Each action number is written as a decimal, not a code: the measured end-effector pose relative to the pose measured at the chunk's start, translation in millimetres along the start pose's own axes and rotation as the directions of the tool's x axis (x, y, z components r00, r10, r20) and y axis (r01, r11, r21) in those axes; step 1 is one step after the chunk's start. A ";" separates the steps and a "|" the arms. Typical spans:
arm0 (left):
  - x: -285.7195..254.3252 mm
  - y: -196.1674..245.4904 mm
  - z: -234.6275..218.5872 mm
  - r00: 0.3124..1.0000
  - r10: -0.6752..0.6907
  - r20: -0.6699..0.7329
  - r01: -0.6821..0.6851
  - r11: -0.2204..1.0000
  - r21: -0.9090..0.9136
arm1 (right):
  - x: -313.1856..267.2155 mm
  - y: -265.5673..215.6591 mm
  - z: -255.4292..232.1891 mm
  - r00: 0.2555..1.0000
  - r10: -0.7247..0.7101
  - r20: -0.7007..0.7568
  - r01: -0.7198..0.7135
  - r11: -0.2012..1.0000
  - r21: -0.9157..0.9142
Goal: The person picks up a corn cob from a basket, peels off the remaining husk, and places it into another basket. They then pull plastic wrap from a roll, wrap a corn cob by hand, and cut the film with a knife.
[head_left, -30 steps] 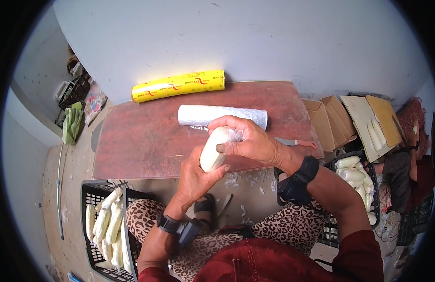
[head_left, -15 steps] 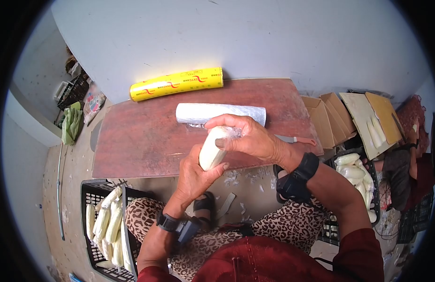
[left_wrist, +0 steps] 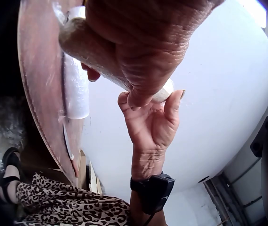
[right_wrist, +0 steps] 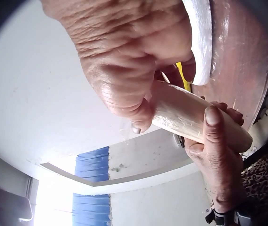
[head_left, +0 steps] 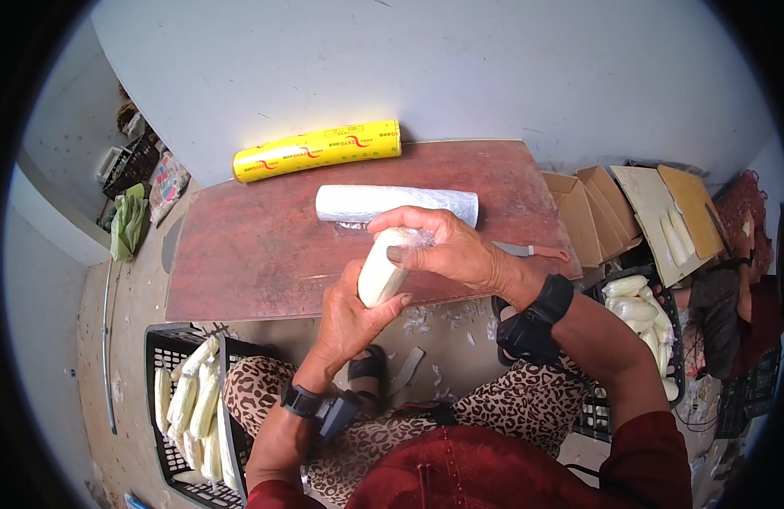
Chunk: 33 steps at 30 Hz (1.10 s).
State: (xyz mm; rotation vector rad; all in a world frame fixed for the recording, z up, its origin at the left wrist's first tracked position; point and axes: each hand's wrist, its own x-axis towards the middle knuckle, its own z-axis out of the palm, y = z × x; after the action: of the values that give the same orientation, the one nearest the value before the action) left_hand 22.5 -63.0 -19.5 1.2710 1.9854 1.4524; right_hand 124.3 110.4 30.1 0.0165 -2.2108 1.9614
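Observation:
A pale, long vegetable piece (head_left: 380, 273) is held up over the table's front edge, with clear film around its upper end. The left hand (head_left: 348, 316) grips its lower part, thumb along one side. At the upper end the right hand (head_left: 456, 254) pinches film and vegetable between thumb and fingers. In the right wrist view the vegetable (right_wrist: 181, 113) looks glossy, and a loose bit of film shows by the right thumb. Behind the hands a white film roll (head_left: 398, 202) lies on the table (head_left: 239, 246).
A yellow printed roll (head_left: 317, 151) lies at the table's back. The knife (head_left: 536, 252) is at the right. Black crates of pale vegetables stand at left (head_left: 225, 348) and right (head_left: 678, 373). Cardboard (head_left: 578, 216) and another person's arm and legs are at the far right.
Both hands keep their hold on the vegetable and have barely moved. The whole head view has shifted slightly.

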 end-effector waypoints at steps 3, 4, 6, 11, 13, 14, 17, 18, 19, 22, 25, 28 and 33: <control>0.5 -0.3 0.0 1.000 -0.006 0.004 0.006 1.000 0.003 | 0.1 -1.3 -0.6 1.000 -0.001 0.002 0.001 1.000 -0.020; 0.6 0.1 0.0 1.000 -0.002 0.002 0.002 1.000 0.006 | 0.1 -1.1 -0.9 1.000 -0.007 0.001 0.008 1.000 -0.026; 0.5 1.0 -0.1 1.000 -0.001 0.000 0.001 1.000 0.009 | 0.5 -0.3 -1.1 1.000 -0.012 -0.001 0.012 0.999 -0.029; 0.5 1.6 0.2 1.000 -0.017 0.001 0.017 1.000 0.007 | 1.5 0.0 -0.3 1.000 0.005 -0.004 -0.005 1.000 -0.005; 0.4 0.4 0.4 1.000 -0.021 0.002 0.021 1.000 0.005 | 1.8 0.6 -0.6 1.000 -0.005 -0.001 0.005 1.000 -0.007; 0.4 -0.4 0.5 1.000 -0.024 0.002 0.024 1.000 0.004 | 1.7 0.9 -0.6 1.000 -0.010 0.000 0.010 1.000 -0.009; 0.2 -1.6 0.6 1.000 -0.010 0.001 0.010 1.000 0.005 | 1.4 0.4 0.1 1.000 -0.012 -0.002 0.012 1.000 -0.010; 0.3 -1.6 0.7 1.000 -0.008 0.001 0.008 1.000 0.007 | 1.5 0.7 0.0 1.000 -0.013 -0.002 0.013 1.000 -0.017; 0.3 -1.6 0.9 1.000 -0.006 0.000 0.006 1.000 0.008 | 1.5 1.2 -0.3 1.000 -0.014 -0.001 0.014 1.000 -0.024; 0.3 -1.0 1.1 1.000 -0.006 0.003 0.006 1.000 0.012 | 1.0 0.0 -0.8 1.000 -0.017 -0.002 0.017 0.998 -0.062; 0.5 -0.8 1.6 1.000 -0.006 0.003 0.006 1.000 0.012 | 0.7 -0.5 -0.3 1.000 -0.016 -0.006 0.016 0.997 -0.073; 0.4 -1.3 2.5 1.000 -0.001 0.001 0.001 1.000 0.005 | 0.6 -1.1 -0.1 1.000 -0.015 -0.011 0.014 0.996 -0.089; 0.4 -3.3 3.1 1.000 0.003 0.003 -0.003 1.000 -0.003 | 0.6 -1.8 -0.5 1.000 -0.007 -0.018 0.005 0.993 -0.116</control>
State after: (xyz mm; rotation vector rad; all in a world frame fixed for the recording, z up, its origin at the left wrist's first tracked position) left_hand 23.1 -61.1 -23.6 1.2750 1.9794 1.4537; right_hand 124.1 110.8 32.0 -0.0099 -2.3063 1.8193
